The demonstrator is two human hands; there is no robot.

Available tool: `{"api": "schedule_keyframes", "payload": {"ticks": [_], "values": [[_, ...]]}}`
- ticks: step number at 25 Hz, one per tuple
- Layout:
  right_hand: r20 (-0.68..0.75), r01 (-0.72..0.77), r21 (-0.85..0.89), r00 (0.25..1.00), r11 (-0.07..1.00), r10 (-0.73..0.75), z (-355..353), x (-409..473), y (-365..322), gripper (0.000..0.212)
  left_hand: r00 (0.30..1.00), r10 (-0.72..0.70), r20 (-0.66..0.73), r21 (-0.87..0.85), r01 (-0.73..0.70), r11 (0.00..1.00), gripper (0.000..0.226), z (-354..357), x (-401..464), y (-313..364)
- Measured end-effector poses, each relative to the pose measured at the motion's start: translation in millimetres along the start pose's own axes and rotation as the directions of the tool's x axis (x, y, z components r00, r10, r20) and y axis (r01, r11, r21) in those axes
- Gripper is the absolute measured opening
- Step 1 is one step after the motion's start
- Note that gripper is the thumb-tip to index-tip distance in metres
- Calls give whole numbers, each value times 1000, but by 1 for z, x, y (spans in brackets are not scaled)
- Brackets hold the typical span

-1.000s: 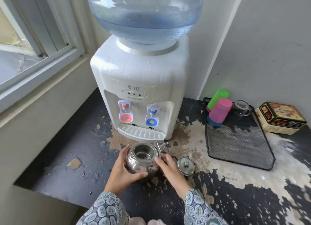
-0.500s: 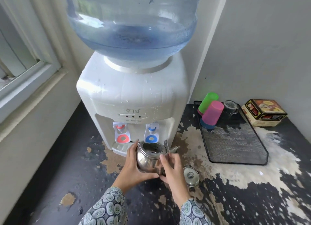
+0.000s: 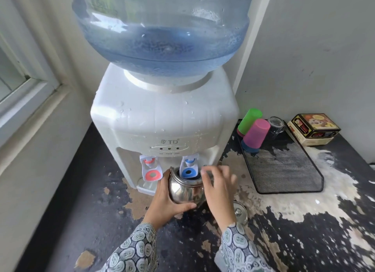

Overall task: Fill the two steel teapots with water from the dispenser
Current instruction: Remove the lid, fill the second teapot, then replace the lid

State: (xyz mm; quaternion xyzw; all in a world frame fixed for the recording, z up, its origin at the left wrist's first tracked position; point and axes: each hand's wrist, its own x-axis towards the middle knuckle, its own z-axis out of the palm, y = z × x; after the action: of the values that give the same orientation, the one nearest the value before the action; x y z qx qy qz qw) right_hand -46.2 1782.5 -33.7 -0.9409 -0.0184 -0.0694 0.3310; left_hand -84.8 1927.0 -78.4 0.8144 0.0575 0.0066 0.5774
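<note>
Steel teapot [image 3: 185, 190] sits lidless under the blue tap [image 3: 189, 169] of the white dispenser [image 3: 162, 121], its mouth just below the lever. Left hand [image 3: 168, 198] grips its rounded side, while the right hand [image 3: 218, 188], fingers spread and blurred, hovers beside the pot. Its lid [image 3: 240, 211] lies on the peeling bench [image 3: 304, 231] behind the right wrist.

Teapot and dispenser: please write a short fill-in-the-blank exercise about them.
1. The teapot sits under the ____ tap.
2. The ____ hand grips the teapot's side.
3. The lid lies on the ____.
4. The pink cup stands on a black mesh ____.

Missing words: blue; left; counter; tray
</note>
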Motion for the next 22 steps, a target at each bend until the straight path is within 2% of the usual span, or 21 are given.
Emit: {"api": "schedule_keyframes", "payload": {"ticks": [2, 5, 11, 15, 22], "values": [[174, 2, -212, 984, 977, 35, 3, 9, -5, 32, 1000, 8, 3, 7, -8, 1000, 116, 1, 0, 0], [285, -104, -176, 947, 979, 152, 5, 13, -13, 34, 1000, 11, -20, 16, -10, 1000, 118, 2, -1, -2], [267, -158, -68, 949, 985, 170, 7, 4, -14, 28, 996, 62, -60, 10, -61, 998, 106, 5, -7, 1], [185, -169, 111, 972, 979, 146, 4, -9, -10, 22, 994, 73, -77, 29, -71, 997, 106, 6, -6, 1], [233, -113, 284, 971, 952, 46, -14, -16, -2, 20, 993, 65, -97, 57, -60, 997, 106, 8, -4, -4]]}}
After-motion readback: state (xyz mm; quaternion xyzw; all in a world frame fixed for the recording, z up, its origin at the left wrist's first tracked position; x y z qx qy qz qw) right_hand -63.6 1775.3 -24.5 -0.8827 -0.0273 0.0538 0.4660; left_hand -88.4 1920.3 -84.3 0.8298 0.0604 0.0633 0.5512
